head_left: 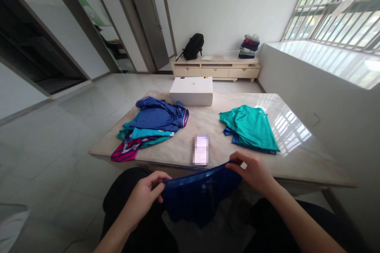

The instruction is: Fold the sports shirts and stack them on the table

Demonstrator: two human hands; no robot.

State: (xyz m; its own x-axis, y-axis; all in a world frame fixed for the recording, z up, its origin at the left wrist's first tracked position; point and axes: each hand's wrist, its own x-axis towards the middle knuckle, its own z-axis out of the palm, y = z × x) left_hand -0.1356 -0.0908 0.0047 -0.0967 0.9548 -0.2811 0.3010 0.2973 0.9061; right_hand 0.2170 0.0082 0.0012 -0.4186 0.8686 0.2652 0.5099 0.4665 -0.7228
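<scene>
A dark blue sports garment point(204, 195) with small white print hangs between my hands in front of the table's near edge; its exact cut is hard to make out. My left hand point(150, 187) pinches one end of its upper edge. At the other end, my right hand point(247, 166) grips the edge between thumb and fingers, so the edge is stretched with a slight sag. Beyond it lies a phone point(201, 150), its screen blurred. To the right, a green shirt point(251, 126) rests folded on top of blue cloth point(236, 139).
On the table point(204, 120), a loose heap at left holds a navy shirt point(157, 114), teal cloth point(148, 132) and a striped pink garment point(126, 151). A white box point(191, 91) stands at the far edge. Behind, a low cabinet point(215, 72) bears a backpack point(193, 47) and stacked clothes point(249, 46).
</scene>
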